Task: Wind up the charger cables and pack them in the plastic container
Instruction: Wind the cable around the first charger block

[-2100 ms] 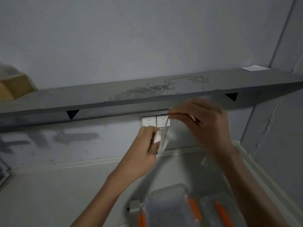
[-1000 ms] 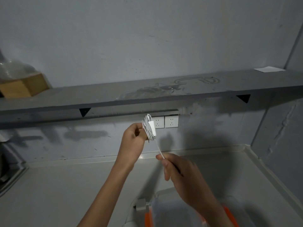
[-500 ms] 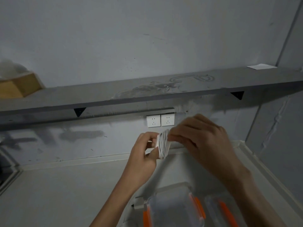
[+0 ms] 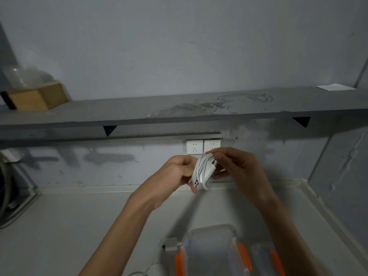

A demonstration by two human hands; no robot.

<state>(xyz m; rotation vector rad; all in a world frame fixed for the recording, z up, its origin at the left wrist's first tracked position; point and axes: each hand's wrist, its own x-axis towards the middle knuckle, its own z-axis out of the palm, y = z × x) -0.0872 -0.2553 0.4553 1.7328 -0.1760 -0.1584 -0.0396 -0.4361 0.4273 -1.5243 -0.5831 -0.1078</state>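
- The charger cable (image 4: pixel 201 172), wound round its white plastic block, looks smooth and slightly glossy; a small metal plug tip shows at its 7 o'clock end.
- The plastic container (image 4: pixel 212 253) is clear, faintly shiny plastic with matt orange clips.
- The worktop (image 4: pixel 59 226) is pale, smooth and matt.
- The shelf (image 4: pixel 119 114) is grey and matt, with dull smears and ring marks.
- The wall (image 4: pixel 179 46) is matt painted plaster, scuffed and speckled.
- The box (image 4: pixel 37 97) at 10 o'clock looks like bare wood.
- The sockets (image 4: pixel 203 146) are smooth white plastic.
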